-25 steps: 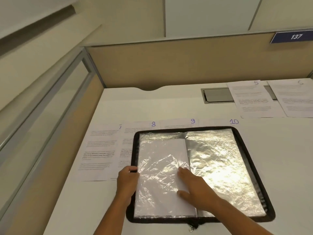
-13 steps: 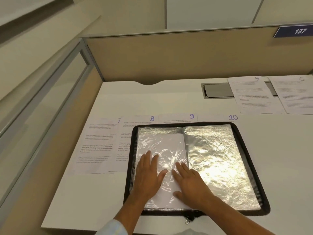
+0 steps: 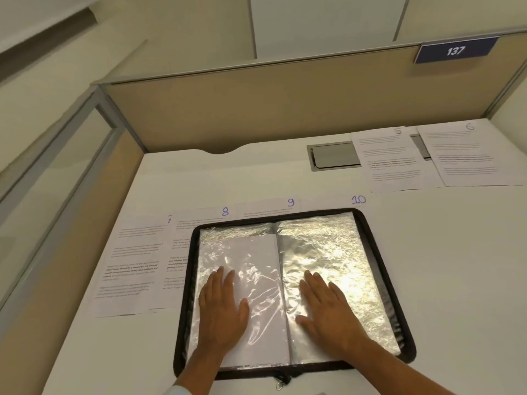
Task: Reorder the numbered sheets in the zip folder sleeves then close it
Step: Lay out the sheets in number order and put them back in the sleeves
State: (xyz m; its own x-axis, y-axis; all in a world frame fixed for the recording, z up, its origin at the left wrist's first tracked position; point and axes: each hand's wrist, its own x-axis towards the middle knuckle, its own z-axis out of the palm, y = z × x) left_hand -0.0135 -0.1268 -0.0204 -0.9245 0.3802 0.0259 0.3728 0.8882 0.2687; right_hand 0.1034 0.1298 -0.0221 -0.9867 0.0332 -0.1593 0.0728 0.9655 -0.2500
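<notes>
A black zip folder [image 3: 379, 252] lies open on the white desk, its clear plastic sleeves shining. The left sleeve [image 3: 256, 258] holds a white sheet, blank side up. My left hand [image 3: 222, 312] presses flat on that sleeve with straight fingers. My right hand [image 3: 328, 309] lies flat on the right sleeve [image 3: 336, 252], just right of the spine. Sheets numbered 7 [image 3: 131, 266] and 8 [image 3: 182, 223] lie left of the folder, partly under it. Sheets 9 [image 3: 271, 205] and 10 [image 3: 342, 201] peek out behind it. Sheets 5 [image 3: 390, 161] and 6 [image 3: 470, 155] lie at the back right.
A grey cable hatch [image 3: 333, 156] is set in the desk behind the folder. Beige partition walls [image 3: 256, 115] close the desk at the back and left. The folder's zip pull [image 3: 281, 383] hangs at the near edge.
My left hand left the folder's left edge and settled flat on the left sleeve. My right hand slid from the left sleeve across the spine onto the right sleeve.
</notes>
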